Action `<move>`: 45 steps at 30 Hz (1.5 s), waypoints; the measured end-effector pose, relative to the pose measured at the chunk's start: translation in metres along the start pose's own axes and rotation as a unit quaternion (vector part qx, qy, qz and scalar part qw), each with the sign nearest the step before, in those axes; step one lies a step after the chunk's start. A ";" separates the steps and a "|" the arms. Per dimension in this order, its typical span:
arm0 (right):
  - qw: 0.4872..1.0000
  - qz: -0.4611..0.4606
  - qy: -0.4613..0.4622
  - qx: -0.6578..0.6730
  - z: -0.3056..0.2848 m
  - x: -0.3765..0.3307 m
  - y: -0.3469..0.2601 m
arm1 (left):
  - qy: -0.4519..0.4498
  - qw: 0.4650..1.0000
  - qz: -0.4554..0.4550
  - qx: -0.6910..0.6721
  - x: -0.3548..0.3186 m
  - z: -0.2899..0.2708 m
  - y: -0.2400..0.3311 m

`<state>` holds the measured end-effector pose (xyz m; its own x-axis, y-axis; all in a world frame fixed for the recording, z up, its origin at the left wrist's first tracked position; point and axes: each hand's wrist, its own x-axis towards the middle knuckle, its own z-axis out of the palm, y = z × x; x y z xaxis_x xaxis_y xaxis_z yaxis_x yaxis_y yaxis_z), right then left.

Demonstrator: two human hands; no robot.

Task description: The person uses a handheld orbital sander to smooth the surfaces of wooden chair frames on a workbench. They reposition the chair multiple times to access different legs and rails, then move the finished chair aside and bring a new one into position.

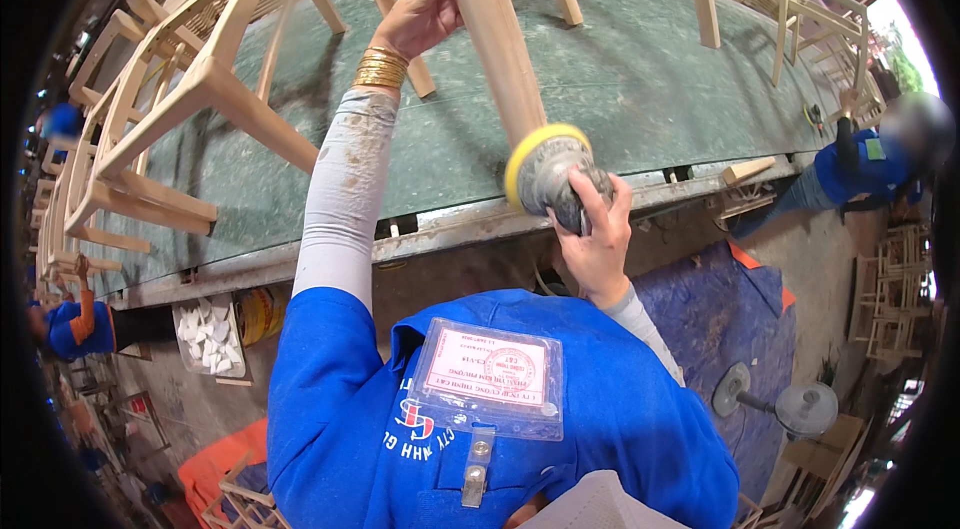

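Observation:
A pale wooden chair leg (495, 49) slants from the top of the view toward me, above the green worktable (640, 99). At its upper part my left hand (425, 17) is closed on the leg's left side, with some fingers hidden behind the wood. My right hand (595, 239) grips a round power sander (550, 179) with a yellow-edged pad. The pad meets the near end of the leg; whether it presses on the wood I cannot tell. The upper end of this leg runs out of view.
Several wooden chair frames (215, 84) crowd the table's left side, and another frame (820, 14) stands at the far right. A crate of white pieces (210, 334) sits below the near edge. Other people work at left (75, 324) and right (865, 164). A fan (805, 409) stands at lower right.

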<state>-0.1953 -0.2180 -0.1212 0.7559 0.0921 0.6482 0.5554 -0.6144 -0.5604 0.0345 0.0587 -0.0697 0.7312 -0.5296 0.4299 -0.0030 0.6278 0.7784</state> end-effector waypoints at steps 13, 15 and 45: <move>0.999 0.044 -0.011 0.020 -0.019 0.017 -0.003 | 0.020 0.998 0.008 0.063 0.006 0.017 0.006; 0.999 0.032 0.001 0.032 -0.012 0.040 -0.012 | 0.018 0.997 0.025 0.068 0.006 0.018 0.005; 0.998 0.028 -0.035 0.039 -0.029 0.059 -0.014 | 0.051 0.998 0.011 0.024 0.004 0.017 -0.011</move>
<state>-0.1685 -0.2264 -0.0607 0.8075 0.1146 0.5787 0.5342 -0.5581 -0.6349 0.0255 0.0400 -0.0685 0.7965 -0.4539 0.3995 -0.0500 0.6090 0.7916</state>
